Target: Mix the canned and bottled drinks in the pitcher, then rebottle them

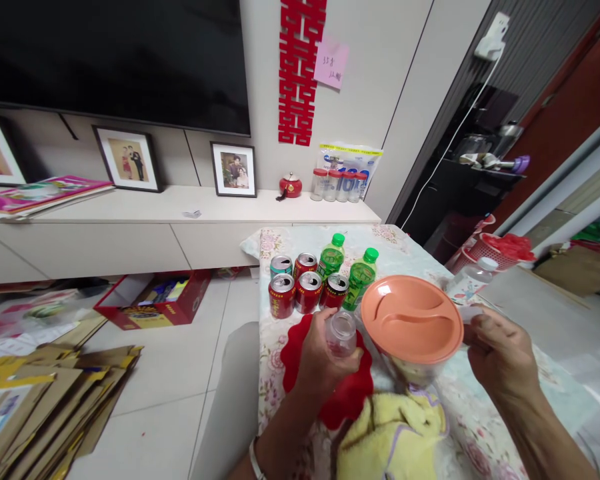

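Entry: one glass jar (341,337) in the left hand (323,357), just left of the orange-lidded tub (413,373).
I log the left hand as part-closed, fingers and thumb curled around the open-topped jar, above a red mat (297,360); the right hand (505,350), at the tub's right edge, has its fingers bent nearly shut on a small pale item (469,313), too blurred for me to name. Left of the tub, beyond the mat: five drink cans (282,300), red ones and a teal one, upright in a cluster. Beside them, nearer the tub: two green bottles (360,280), capped. Beyond the tub's right edge: one clear bottle (470,280), white cap, tilted in my view. On the near side of the tub: one yellow towel (395,433), rumpled. Under the lot: a flowered tablecloth (330,233).
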{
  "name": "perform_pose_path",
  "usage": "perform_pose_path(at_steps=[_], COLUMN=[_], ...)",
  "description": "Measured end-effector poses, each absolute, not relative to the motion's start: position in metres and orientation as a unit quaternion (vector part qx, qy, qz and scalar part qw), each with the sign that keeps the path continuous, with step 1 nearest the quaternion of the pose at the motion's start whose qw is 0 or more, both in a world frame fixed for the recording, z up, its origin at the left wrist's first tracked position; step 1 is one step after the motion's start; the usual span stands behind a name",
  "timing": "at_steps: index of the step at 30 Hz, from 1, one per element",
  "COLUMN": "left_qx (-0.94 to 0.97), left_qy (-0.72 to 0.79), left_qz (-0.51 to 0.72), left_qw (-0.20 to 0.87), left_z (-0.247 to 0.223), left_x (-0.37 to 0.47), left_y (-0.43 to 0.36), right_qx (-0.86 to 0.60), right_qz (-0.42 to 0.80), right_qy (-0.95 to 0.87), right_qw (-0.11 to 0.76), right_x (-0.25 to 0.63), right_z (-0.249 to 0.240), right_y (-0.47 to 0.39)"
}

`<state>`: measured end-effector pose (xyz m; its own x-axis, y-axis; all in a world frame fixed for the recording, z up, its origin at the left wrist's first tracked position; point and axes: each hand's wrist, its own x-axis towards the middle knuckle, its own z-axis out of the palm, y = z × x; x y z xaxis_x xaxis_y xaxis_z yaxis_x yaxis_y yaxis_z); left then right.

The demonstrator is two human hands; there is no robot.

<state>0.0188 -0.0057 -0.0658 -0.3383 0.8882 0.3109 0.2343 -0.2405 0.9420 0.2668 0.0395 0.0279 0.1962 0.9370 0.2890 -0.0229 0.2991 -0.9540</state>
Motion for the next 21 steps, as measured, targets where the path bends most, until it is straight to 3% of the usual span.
perform_pose_path(at_steps=[21], left_qx=[0.518], left_qy=[0.545], left_qz=[0.599], left_qw=[0.275], left_z=[-0.071], left_x=[0.020], left_y=[-0.006], right_qx=[-0.471], right_qz=[0.375], right_qy=[-0.534], right_qw=[0.594], right_x=[0.265], right_z=[0.038], right_y=[0.038])
